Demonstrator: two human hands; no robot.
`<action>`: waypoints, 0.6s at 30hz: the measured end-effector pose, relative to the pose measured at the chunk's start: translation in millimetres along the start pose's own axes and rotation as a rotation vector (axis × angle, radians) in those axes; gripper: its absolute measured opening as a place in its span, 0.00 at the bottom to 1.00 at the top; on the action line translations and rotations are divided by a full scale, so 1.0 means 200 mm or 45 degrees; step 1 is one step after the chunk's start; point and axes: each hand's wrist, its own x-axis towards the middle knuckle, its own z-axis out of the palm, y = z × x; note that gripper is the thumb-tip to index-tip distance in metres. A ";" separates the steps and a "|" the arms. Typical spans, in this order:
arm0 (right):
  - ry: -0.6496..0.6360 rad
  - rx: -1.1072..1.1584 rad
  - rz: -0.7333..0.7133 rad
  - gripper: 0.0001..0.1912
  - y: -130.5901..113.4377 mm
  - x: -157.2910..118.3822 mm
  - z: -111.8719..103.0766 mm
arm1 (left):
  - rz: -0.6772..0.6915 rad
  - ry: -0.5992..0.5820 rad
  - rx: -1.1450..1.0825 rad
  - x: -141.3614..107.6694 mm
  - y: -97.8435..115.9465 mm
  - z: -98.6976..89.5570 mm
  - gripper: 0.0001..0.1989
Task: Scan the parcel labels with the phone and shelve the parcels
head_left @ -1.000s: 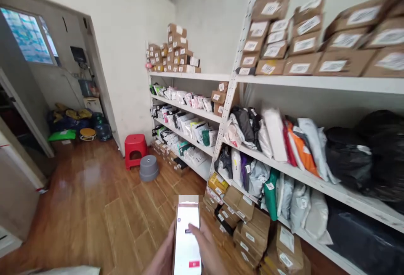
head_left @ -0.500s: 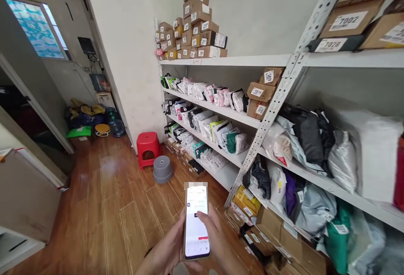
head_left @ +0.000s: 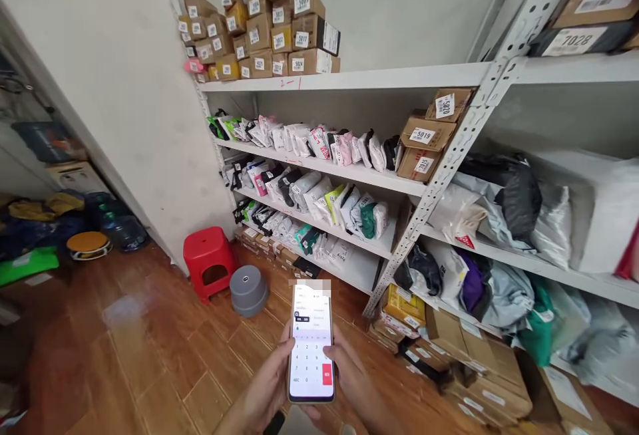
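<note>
A smartphone [head_left: 310, 355] is held upright at the bottom middle, its lit screen facing me and showing a number keypad with a red key at the lower right. My left hand [head_left: 272, 374] wraps its left edge, the thumb lying at the keypad's left side. Around the right edge closes my right hand [head_left: 352, 375], with its thumb over the right part of the keypad. The fingers behind the phone are mostly hidden.
White metal shelves [head_left: 349, 79] with bagged parcels and numbered cardboard boxes [head_left: 259, 32] line the wall. A red stool [head_left: 210, 259] and a grey stool [head_left: 248, 290] stand on the wooden floor. Flattened cartons [head_left: 492, 382] lie at the lower right.
A number keypad has come up on the phone's screen. My right thumb has shifted from the middle of the screen to its right edge. The view has moved closer to the shelves.
</note>
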 end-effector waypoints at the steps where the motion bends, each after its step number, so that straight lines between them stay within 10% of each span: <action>1: 0.000 0.011 -0.008 0.22 0.01 0.02 0.03 | -0.016 -0.021 0.010 0.00 0.04 -0.03 0.35; 9: 0.136 0.042 -0.071 0.22 0.07 0.12 0.20 | -0.100 -0.177 0.037 0.04 0.21 -0.22 0.36; 18: 0.219 0.159 -0.057 0.21 0.07 0.15 0.27 | -0.133 -0.258 0.103 0.06 0.35 -0.20 0.42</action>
